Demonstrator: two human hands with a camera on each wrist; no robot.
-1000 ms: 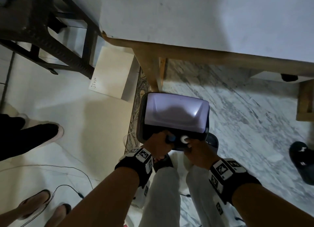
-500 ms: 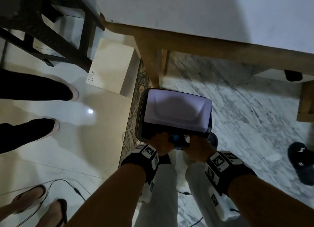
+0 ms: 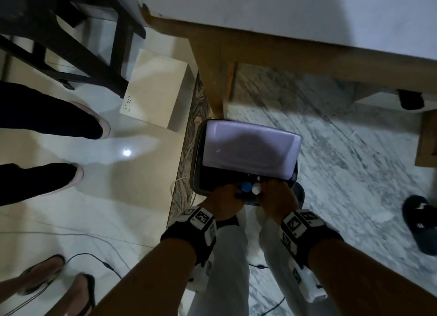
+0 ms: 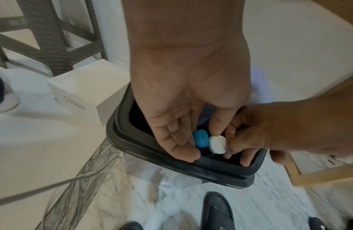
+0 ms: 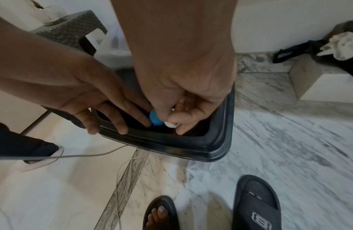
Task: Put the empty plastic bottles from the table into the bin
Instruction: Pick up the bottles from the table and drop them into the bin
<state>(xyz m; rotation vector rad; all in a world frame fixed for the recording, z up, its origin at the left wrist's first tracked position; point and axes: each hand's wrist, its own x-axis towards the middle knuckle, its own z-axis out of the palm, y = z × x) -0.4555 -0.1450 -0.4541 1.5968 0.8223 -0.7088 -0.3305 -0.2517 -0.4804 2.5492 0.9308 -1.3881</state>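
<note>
A dark-rimmed bin (image 3: pixel 196 173) stands on the floor by the table leg, its pale lid (image 3: pixel 250 147) raised. Both my hands are at its near opening. My left hand (image 3: pixel 227 195) holds a bottle by its blue cap (image 4: pixel 201 139) between nearly straight fingers and thumb. My right hand (image 3: pixel 274 192) pinches a second bottle at its white cap (image 4: pixel 217 144). The two caps sit side by side just inside the rim (image 5: pixel 171 143). Both bottle bodies hang down into the dark bin and are hidden.
The wooden table leg (image 3: pixel 212 79) rises just behind the bin. A white box (image 3: pixel 153 88) and a dark stool (image 3: pixel 71 43) stand to the left. Bystanders' feet (image 3: pixel 71 176) and cables (image 3: pixel 94 256) are on the left floor, a slipper (image 3: pixel 421 221) on the right.
My hands have stayed at the bin mouth with both bottles, drawing closer together. A bystander's foot has stepped into view at the left.
</note>
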